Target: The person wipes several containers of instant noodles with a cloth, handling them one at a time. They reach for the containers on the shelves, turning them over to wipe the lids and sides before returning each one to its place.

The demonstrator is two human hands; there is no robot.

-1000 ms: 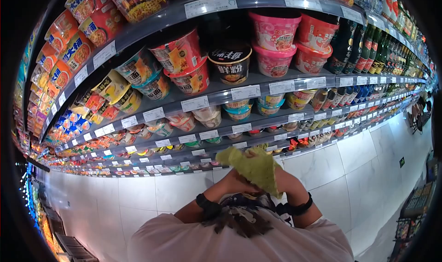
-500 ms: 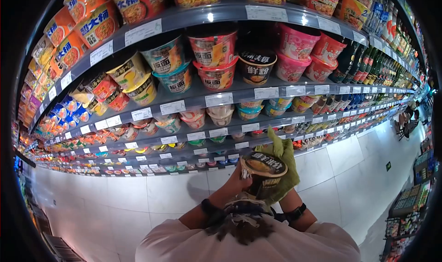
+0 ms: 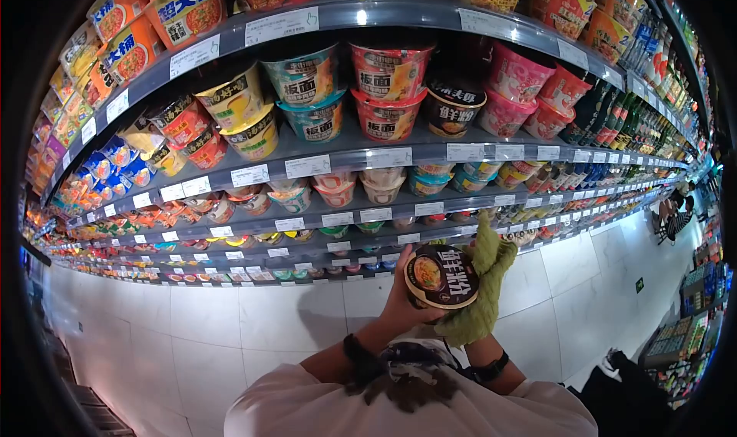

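A black noodle bowl (image 3: 443,277) is held in front of my chest, its printed lid turned up toward me. My left hand (image 3: 404,295) grips it from the left side, fingers wrapped round the wall. A green cloth (image 3: 491,279) lies against the bowl's right side and covers most of my right hand, so its fingers are hidden. On the shelf ahead, a similar black bowl (image 3: 453,108) stands between stacked red bowls (image 3: 389,84) and stacked pink bowls (image 3: 513,91).
Long curved shelves (image 3: 368,157) of noodle bowls and bottles span the view, with price labels along their edges. A person in dark clothing (image 3: 633,387) is at the lower right. Another person (image 3: 677,218) is farther back. More shelves (image 3: 679,333) line the right side.
The held bowl has tipped so its lid faces me more fully. My view has shifted closer to the shelf. The dark-clothed person has appeared at the lower right.
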